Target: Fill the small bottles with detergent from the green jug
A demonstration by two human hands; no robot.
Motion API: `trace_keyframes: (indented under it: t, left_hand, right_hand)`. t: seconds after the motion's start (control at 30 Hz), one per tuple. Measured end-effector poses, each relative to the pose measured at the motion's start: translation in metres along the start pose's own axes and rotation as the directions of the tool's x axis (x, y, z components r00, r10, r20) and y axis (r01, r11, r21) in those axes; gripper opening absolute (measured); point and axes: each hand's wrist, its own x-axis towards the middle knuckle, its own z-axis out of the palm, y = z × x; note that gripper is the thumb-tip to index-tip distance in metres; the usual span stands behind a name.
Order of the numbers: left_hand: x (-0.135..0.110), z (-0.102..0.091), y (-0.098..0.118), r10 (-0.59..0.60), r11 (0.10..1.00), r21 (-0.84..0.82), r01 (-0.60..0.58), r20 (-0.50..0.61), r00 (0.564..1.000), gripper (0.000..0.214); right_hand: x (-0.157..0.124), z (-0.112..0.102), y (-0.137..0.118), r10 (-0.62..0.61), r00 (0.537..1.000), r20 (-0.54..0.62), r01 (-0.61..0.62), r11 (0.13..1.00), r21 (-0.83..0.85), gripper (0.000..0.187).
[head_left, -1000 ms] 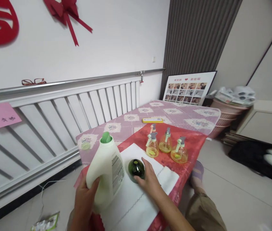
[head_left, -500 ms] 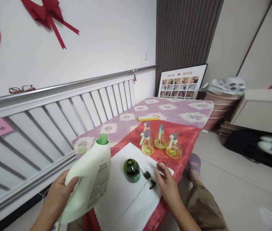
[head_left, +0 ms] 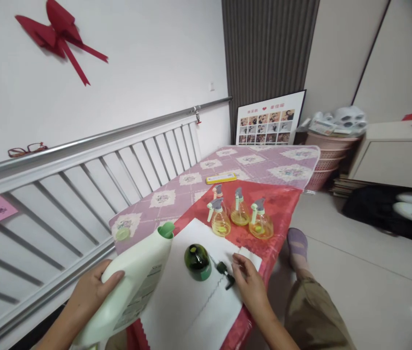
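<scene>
My left hand (head_left: 91, 294) grips the handle of a pale green detergent jug (head_left: 131, 287), which leans to the right. Its green spout (head_left: 166, 230) is uncapped and near the dark green bottle (head_left: 197, 262). That bottle stands without its pump on a white sheet (head_left: 184, 311). The black pump head (head_left: 225, 273) lies beside it, close to the fingertips of my right hand (head_left: 249, 282). This hand is open, fingers loosely bent, over the sheet's right edge. A pale green cap (head_left: 122, 234) sits on the flowered tablecloth at left.
Several clear spray bottles (head_left: 240, 214) with yellow liquid stand on the red cloth (head_left: 282, 197) behind the sheet. A yellow-edged box (head_left: 221, 179) lies farther back. The white radiator (head_left: 133, 170) runs along the table's left side. Stacked pink baskets (head_left: 332, 148) stand beyond the right corner.
My left hand has tipped the jug further right, bringing its spout lower and closer to the green bottle. The camera view has shifted slightly. My right hand stays by the pump head.
</scene>
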Motion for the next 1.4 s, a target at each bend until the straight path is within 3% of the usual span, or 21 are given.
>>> trace_keyframes:
  t: [0.33, 0.53, 0.87, 1.4]
  left_hand:
    - [0.006, -0.002, 0.014, 0.074, 0.993, 0.083, -0.081, 0.079, 0.994, 0.041]
    - [0.008, -0.004, 0.019, 0.089, 0.988, 0.106, -0.111, 0.189, 0.978, 0.04]
    - [0.002, -0.012, 0.052, 0.09, 0.986, 0.11, -0.122, 0.257, 0.962, 0.041]
    - [0.017, -0.011, 0.043, 0.115, 0.952, 0.24, -0.19, 0.296, 0.948, 0.04]
  right_hand:
    - [-0.006, 0.002, 0.0, -0.107, 0.992, 0.069, 0.111, 0.992, -0.053, 0.026]
    - [-0.007, 0.003, -0.001, -0.147, 0.983, 0.115, 0.163, 0.975, -0.148, 0.026]
    - [-0.007, 0.006, 0.003, -0.172, 0.975, 0.139, 0.195, 0.965, -0.176, 0.027]
    - [-0.009, 0.006, 0.004, -0.237, 0.952, 0.195, 0.277, 0.936, -0.216, 0.026]
